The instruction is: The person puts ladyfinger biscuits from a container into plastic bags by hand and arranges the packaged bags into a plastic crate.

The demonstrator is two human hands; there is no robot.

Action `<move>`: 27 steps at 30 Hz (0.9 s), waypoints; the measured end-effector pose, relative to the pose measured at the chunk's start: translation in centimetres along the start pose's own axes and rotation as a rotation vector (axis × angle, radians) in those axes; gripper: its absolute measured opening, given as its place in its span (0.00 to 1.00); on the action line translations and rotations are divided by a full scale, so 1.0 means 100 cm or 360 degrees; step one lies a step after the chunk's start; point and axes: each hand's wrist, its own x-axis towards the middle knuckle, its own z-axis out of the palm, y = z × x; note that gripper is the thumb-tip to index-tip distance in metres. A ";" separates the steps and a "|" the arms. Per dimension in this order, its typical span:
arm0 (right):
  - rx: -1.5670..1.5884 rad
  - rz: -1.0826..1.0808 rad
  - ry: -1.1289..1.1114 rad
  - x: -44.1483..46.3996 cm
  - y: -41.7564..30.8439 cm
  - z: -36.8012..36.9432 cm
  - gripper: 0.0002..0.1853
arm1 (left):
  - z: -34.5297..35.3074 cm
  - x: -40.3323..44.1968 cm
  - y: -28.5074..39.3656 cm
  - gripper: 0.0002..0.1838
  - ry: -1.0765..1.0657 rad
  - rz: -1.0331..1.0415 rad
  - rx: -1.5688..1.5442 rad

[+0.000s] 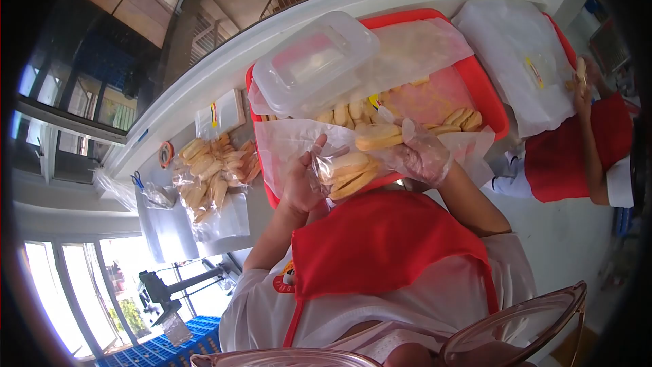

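My left hand (301, 182) is bare and closed around a clear plastic bag with several finger-shaped biscuits (348, 171) inside. Beside it, my right hand (426, 155), in a clear plastic glove, grips more finger-shaped biscuits (377, 137) just above the bag; their exact number is hard to make out. Both hands are over the near edge of a red tray (490, 98) lined with white paper. More loose biscuits (462, 120) lie in that tray, partly hidden by my right hand and the paper.
A translucent plastic container (316, 61) rests on the tray's far left. Bagged biscuits (207, 173), a tape roll (166, 154) and scissors (138, 180) lie on the left. At right, a co-worker's hand (583, 88) is near a paper-covered tray (513, 64). Blue crates (170, 350) stand lower left.
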 end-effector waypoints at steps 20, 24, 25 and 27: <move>-0.0446 0.0008 0.0222 0.001 0.014 0.006 0.23 | 0.039 -0.016 -0.015 0.35 0.0524 0.0404 0.1156; -0.0509 -0.0091 0.0287 0.006 0.018 0.018 0.23 | 0.030 -0.007 -0.023 0.32 0.0626 0.0449 0.1223; -0.0517 -0.0148 0.0262 0.008 0.020 0.015 0.24 | 0.030 -0.006 -0.022 0.32 0.0654 0.0443 0.1185; -0.0652 -0.0183 0.0296 0.010 0.021 0.012 0.24 | 0.031 -0.004 -0.018 0.33 0.0709 0.0433 0.1106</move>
